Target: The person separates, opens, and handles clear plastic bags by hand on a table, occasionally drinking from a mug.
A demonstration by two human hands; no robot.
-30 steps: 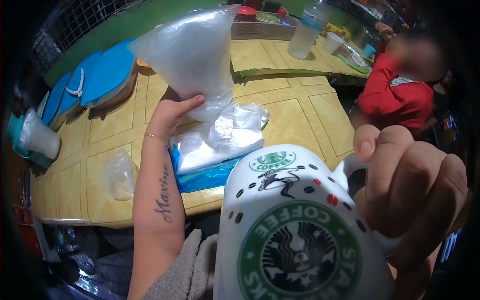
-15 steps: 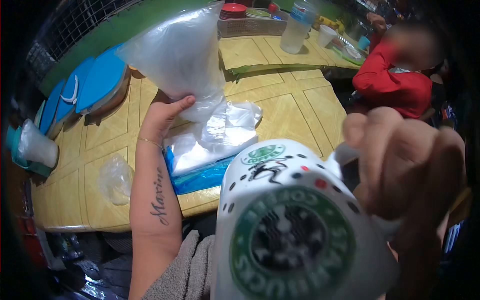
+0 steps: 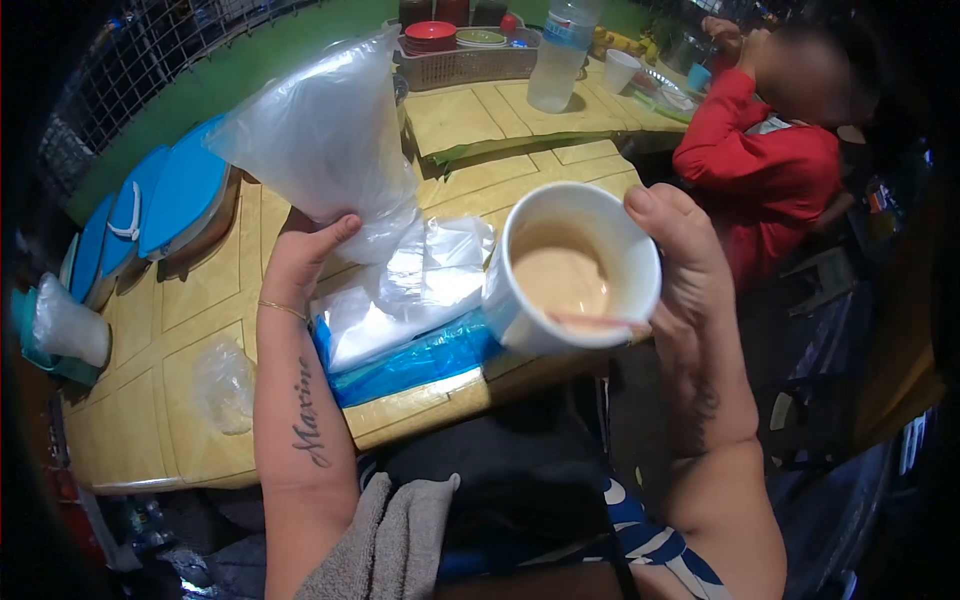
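The person's right hand point(image 3: 688, 235) is gripping a white mug point(image 3: 508, 300) from its right side, with the thumb at the rim; how the other fingers hold it, one cannot tell. The mug is tilted toward the person, so a light brown drink point(image 3: 562, 278) is visible inside, and it is in front of the right part of the near edge of the table point(image 3: 140, 435). To the left of the mug, the left hand point(image 3: 310, 240) is closed on a big clear plastic bag point(image 3: 315, 130), the thumb in front and the fingers hidden behind. This bag stands up above the hand, and its lower part reaches down to folded white plastic point(image 3: 400, 295), which lies in a blue wrapper point(image 3: 425, 358) near the near edge, between the two hands. A crumpled clear bag point(image 3: 222, 388) lies left of the left forearm, and blue-lidded containers point(image 3: 192, 195) stand along the far left edge.
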